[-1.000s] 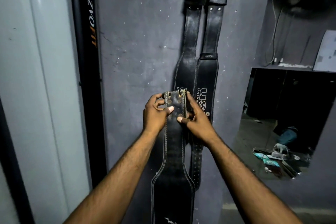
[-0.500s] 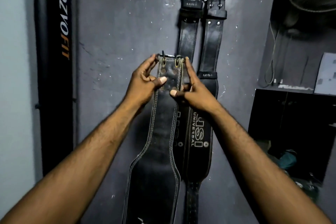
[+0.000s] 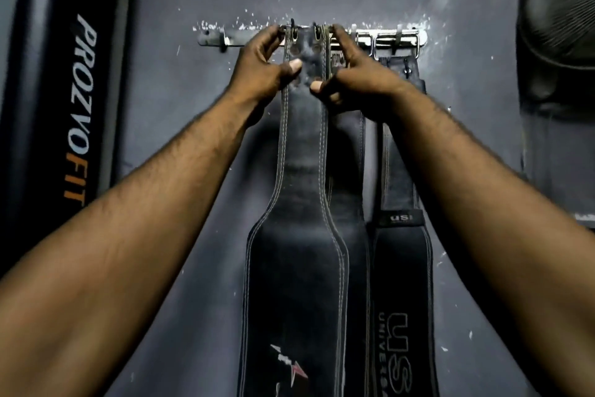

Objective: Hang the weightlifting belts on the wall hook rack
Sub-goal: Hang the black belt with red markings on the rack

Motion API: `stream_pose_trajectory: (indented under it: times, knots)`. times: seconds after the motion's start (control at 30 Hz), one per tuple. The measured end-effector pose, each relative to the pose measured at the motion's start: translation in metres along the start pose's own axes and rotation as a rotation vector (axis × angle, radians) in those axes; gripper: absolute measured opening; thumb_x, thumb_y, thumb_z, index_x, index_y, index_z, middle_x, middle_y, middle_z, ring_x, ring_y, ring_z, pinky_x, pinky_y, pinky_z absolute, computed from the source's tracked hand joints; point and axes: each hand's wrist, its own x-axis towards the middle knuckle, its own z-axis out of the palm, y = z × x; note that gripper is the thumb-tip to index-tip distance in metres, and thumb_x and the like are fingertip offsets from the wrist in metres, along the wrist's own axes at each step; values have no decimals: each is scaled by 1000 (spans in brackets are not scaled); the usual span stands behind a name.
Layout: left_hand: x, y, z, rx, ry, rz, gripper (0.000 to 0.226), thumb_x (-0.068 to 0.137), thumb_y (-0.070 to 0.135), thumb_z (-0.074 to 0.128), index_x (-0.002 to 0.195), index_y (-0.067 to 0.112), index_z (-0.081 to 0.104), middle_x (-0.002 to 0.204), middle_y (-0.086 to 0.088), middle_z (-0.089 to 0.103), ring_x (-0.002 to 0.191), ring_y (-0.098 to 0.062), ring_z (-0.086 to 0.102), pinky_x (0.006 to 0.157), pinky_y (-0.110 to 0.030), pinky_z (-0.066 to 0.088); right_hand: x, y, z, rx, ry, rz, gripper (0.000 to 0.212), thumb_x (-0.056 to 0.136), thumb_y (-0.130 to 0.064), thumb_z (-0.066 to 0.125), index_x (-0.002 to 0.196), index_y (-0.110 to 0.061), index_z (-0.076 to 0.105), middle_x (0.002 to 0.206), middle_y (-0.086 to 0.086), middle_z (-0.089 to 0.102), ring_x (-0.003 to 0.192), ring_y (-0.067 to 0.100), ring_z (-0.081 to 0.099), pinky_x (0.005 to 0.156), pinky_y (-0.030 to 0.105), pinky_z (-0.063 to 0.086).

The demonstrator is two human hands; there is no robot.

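A black leather belt with pale stitching hangs straight down the grey wall, its buckle end raised to the metal hook rack. My left hand pinches the belt's top left edge, thumb on the front. My right hand pinches the top right edge. The buckle sits level with the rack; whether it rests on a hook is hidden by my fingers. Two more black belts hang from the rack's right part: one partly behind the held belt, and one marked USI further right.
A tall black padded column lettered PROZVOFIT stands against the wall at the left. A dark round fan is mounted at the upper right. The left end of the rack shows bare hooks.
Both hands have lifted the belt's buckle end from about chest height up to the rack. The view has tilted up and moved closer to the wall.
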Motion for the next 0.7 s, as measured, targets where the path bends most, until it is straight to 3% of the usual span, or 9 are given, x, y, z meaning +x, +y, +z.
stream_pose_trajectory:
  times: [0.1,0.17,0.23,0.33,0.4,0.5,0.6,0.7]
  knots:
    - [31,-4,0,30,-17,10,66,79,-3,70,141,3,48,148,-5,51,139,-14,45,114,-49,39,25,-11,-6,-62,33,31,101,89,7,60,154,-49,6,105,24,64,78,21,57,64,31,44]
    - [44,-6,1,54,-44,30,47,76,-4,70,117,12,58,120,9,62,116,2,58,108,-40,45,39,-13,-8,-86,50,38,100,90,5,61,154,-47,6,109,26,64,79,22,58,67,32,46]
    - [56,-11,2,83,-56,58,47,78,-11,69,113,18,56,104,16,57,99,7,58,96,-30,49,53,-12,-8,-88,60,45,98,90,4,62,155,-46,8,114,25,67,78,21,62,69,32,49]
    - [72,-24,-2,129,-105,49,43,84,-13,65,120,9,59,104,7,62,99,-7,58,84,-28,54,74,-3,-9,-93,38,54,97,88,5,64,155,-44,13,126,21,63,70,17,67,61,28,53]
    - [77,-33,-4,177,-139,33,42,83,-11,68,122,4,63,107,-2,66,94,-10,61,78,-25,54,81,4,-10,-117,15,67,95,88,6,63,154,-45,18,127,18,60,78,21,70,67,31,56]
    - [73,-43,-4,209,-168,22,49,81,-7,72,126,11,64,109,0,68,94,-5,63,82,-18,54,83,17,-14,-119,-4,101,102,84,9,62,154,-49,13,134,22,58,101,30,68,93,43,52]
    - [62,-54,-3,244,-140,53,59,78,4,77,134,6,58,116,-1,68,100,-10,62,92,-22,52,73,22,-12,-152,25,77,102,85,7,65,156,-45,13,126,24,58,108,33,67,91,43,54]
    - [38,-62,-1,339,-72,117,65,78,12,76,140,10,55,126,3,64,105,-8,63,97,-16,48,55,34,6,-381,214,-64,96,81,-3,72,157,-30,20,137,14,56,100,23,64,92,39,55]
